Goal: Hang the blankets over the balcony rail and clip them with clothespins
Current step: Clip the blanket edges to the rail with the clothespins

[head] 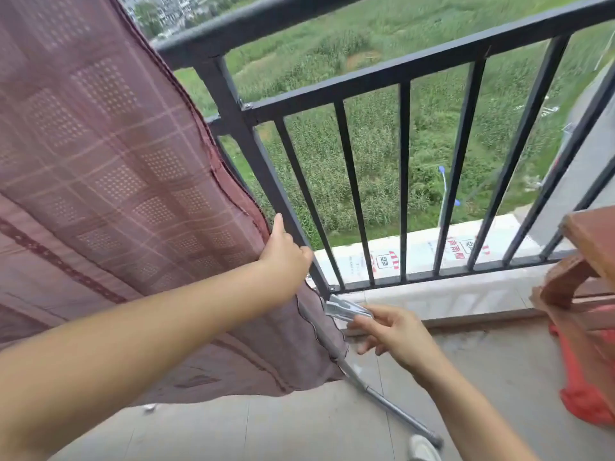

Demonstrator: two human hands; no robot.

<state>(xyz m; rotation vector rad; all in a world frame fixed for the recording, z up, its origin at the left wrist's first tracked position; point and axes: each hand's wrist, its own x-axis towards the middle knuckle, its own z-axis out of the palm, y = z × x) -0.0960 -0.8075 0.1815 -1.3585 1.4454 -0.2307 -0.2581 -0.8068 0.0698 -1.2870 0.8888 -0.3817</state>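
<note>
A maroon checked blanket [109, 181] hangs over the black balcony rail [233, 31] on the left and drapes down to the floor. My left hand [286, 256] grips the blanket's right edge beside the thick rail post [253, 154]. My right hand [392, 331] is lower, near the foot of the post, and pinches a clear plastic clothespin [346, 309] between thumb and fingers. The clothespin's jaws point toward the blanket's edge and the post base; I cannot tell whether they touch either.
A metal pole [396, 407] lies slanted on the tiled floor under the blanket's corner. A reddish-brown wooden stool [585, 257] with a red bag [579, 387] stands at the right. Black vertical bars [404, 181] close the balcony, with a green field far below.
</note>
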